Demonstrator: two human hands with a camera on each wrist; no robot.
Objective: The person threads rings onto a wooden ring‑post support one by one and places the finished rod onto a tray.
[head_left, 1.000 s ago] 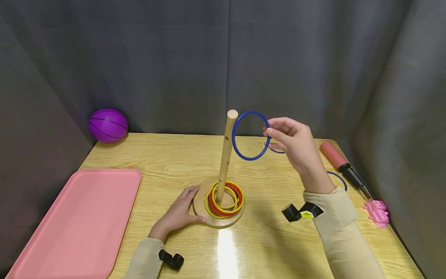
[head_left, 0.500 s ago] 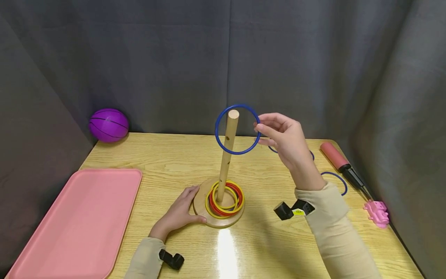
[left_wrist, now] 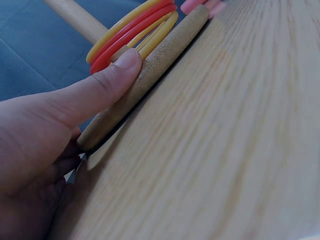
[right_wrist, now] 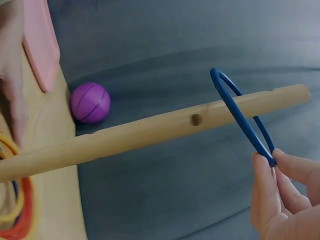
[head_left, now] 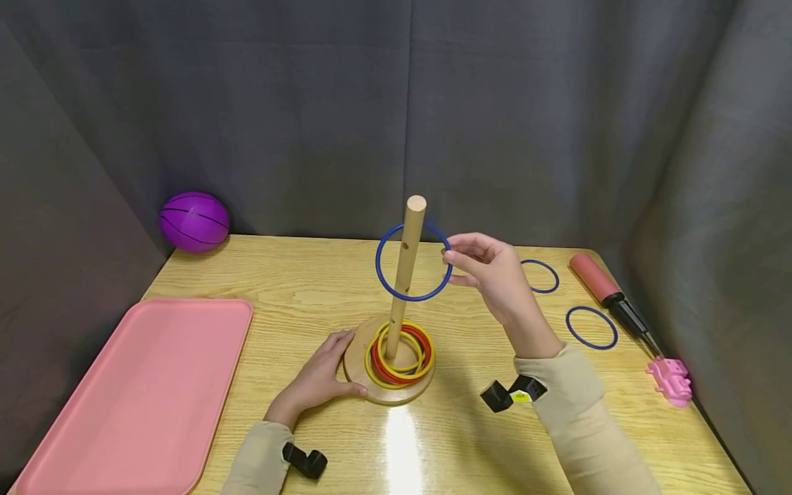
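Right wrist view: your right hand (right_wrist: 289, 199) pinches the blue ring (right_wrist: 242, 118) at its right edge; the ring loops around the wooden post (right_wrist: 150, 131), just left of that pinch. For a clean lowering, level it first — tilted, it could catch — then ease it toward the red and yellow rings (left_wrist: 131, 33) well below the grip. Let your left hand (head_left: 317, 375), gripping the wooden base (head_left: 357, 357), steady things. Ring's round (no long axis), open face tipped toward you; the post's long axis stands upright.
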